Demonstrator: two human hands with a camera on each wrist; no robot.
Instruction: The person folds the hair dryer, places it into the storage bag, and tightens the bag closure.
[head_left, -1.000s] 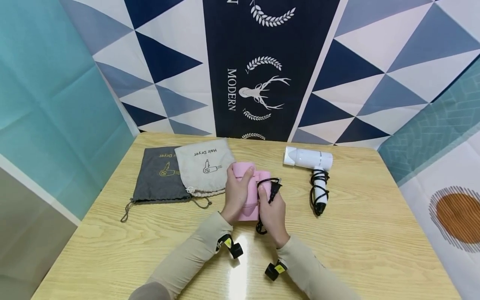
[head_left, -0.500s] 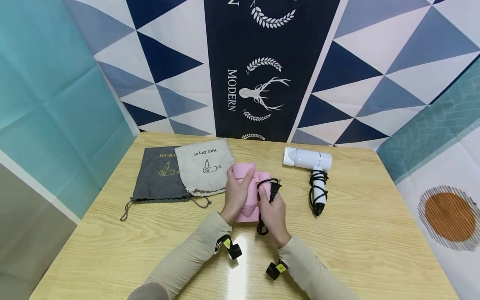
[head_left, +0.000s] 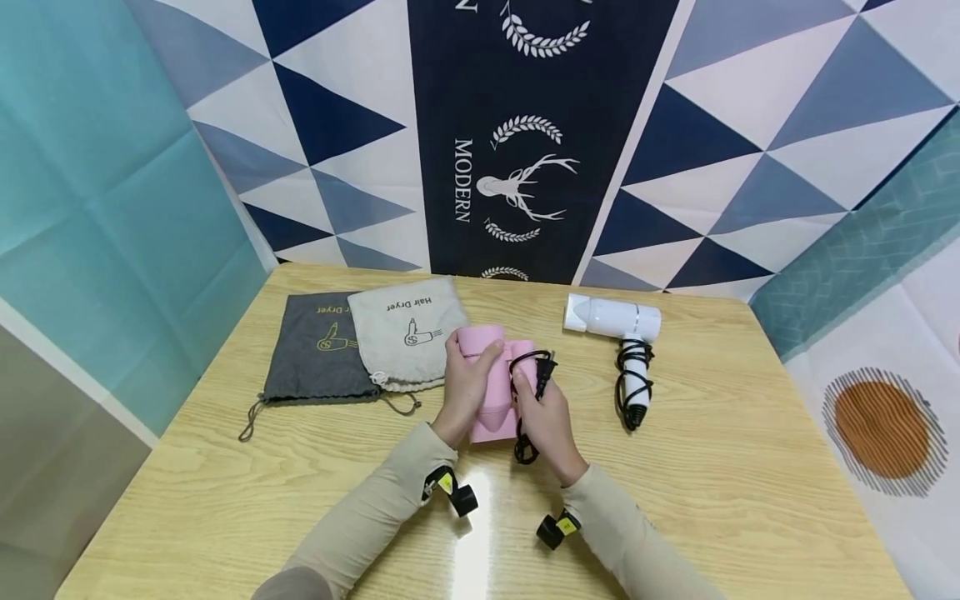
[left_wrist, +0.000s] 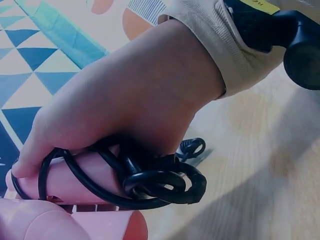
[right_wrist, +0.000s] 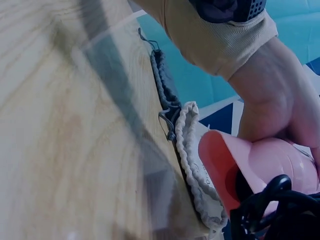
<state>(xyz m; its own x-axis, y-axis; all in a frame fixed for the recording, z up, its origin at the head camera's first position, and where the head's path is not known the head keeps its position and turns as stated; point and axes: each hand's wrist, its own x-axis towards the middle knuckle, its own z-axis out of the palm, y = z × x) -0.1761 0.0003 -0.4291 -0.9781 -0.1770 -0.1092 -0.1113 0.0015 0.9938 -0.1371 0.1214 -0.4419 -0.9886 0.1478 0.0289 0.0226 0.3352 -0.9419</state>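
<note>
A pink hair dryer (head_left: 495, 398) with its handle folded beside the barrel is held over the middle of the table. My left hand (head_left: 461, 390) grips the barrel, thumb on top. On the other side, my right hand (head_left: 550, 427) holds the handle (left_wrist: 82, 179) together with the black cord (left_wrist: 120, 200) wound round it. The plug (head_left: 547, 372) sticks out beyond the right fingers. In the right wrist view the flared pink nozzle (right_wrist: 220, 160) shows below my left hand. Most fingers are hidden behind the dryer in the head view.
A dark grey drawstring bag (head_left: 311, 358) lies at the left, partly under a light grey one (head_left: 412, 333); both bear hair dryer prints. At the back right lies a white hair dryer (head_left: 611, 317), black cord round its handle. Fabric-covered walls border the wooden table (head_left: 712, 467).
Both hands and the pink hair dryer have shifted slightly left, and the dryer is a little more tilted. The grip of each hand stays the same. The bags and white dryer stay put.
</note>
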